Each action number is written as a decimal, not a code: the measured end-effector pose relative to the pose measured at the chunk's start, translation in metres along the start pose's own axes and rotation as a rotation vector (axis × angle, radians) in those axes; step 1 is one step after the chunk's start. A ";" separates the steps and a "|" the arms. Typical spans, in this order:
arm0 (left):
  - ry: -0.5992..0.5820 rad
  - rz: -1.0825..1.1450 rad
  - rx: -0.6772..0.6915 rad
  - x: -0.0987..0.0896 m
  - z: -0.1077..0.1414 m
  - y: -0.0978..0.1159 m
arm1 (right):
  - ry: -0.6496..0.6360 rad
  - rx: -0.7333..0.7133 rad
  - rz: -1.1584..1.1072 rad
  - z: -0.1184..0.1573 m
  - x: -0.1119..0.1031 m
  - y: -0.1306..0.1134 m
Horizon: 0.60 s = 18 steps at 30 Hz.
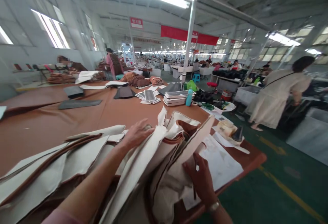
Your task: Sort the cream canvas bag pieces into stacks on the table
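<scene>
A thick bundle of brown leather pieces with cream-white backing [151, 155] stands on edge in front of me, its upper ends fanned and curled. My left hand [137, 135] grips its left side near the top, the fingers partly hidden behind a white-backed piece. On the right, my right hand [201, 174] is closed on the outer pieces, thumb and fingers bent around their edge. More white-backed leather pieces [84, 155] lie overlapping to the left, beneath my left forearm. White paper sheets [220, 159] lie under and beside my right hand.
A brown-covered table [123, 113] carries dark flat pieces [80, 104], a stack of white-edged panels [176, 98] and a turquoise bottle [189, 97]. A metal post [189, 36] rises behind them. To the right, a person in a pale dress [276, 90] stands by grey bins [310, 138].
</scene>
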<state>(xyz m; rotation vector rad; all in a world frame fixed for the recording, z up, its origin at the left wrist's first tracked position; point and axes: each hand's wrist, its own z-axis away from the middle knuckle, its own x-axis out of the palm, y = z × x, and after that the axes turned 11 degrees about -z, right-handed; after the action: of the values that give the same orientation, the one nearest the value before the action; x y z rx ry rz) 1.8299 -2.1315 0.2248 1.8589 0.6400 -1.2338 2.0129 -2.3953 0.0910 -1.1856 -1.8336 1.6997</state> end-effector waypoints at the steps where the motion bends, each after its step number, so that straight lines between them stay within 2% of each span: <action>1: -0.017 -0.019 -0.009 0.003 0.000 -0.007 | 0.001 -0.014 0.108 -0.013 0.001 0.024; 4: -0.099 -0.124 0.005 0.026 0.021 -0.025 | -0.088 0.045 0.247 -0.023 0.005 0.090; 7: -0.243 -0.276 0.095 0.070 0.064 -0.040 | -0.224 0.141 0.222 -0.006 0.008 0.127; 10: -0.309 -0.408 0.190 0.115 0.101 -0.056 | -0.309 0.228 0.210 0.007 0.004 0.136; 12: -0.319 -0.435 0.236 0.134 0.111 -0.066 | -0.324 0.272 0.210 0.004 -0.002 0.134; 15: -0.335 -0.419 0.254 0.141 0.107 -0.077 | -0.299 0.332 0.218 -0.018 -0.014 0.128; 18: -0.341 -0.394 0.250 0.133 0.099 -0.076 | -0.237 0.389 0.246 -0.062 -0.019 0.127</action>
<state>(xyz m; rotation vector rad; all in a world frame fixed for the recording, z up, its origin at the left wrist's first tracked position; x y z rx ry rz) 1.7736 -2.1739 0.0563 1.7030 0.7051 -1.9148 2.1113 -2.3820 -0.0110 -1.1146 -1.4210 2.2929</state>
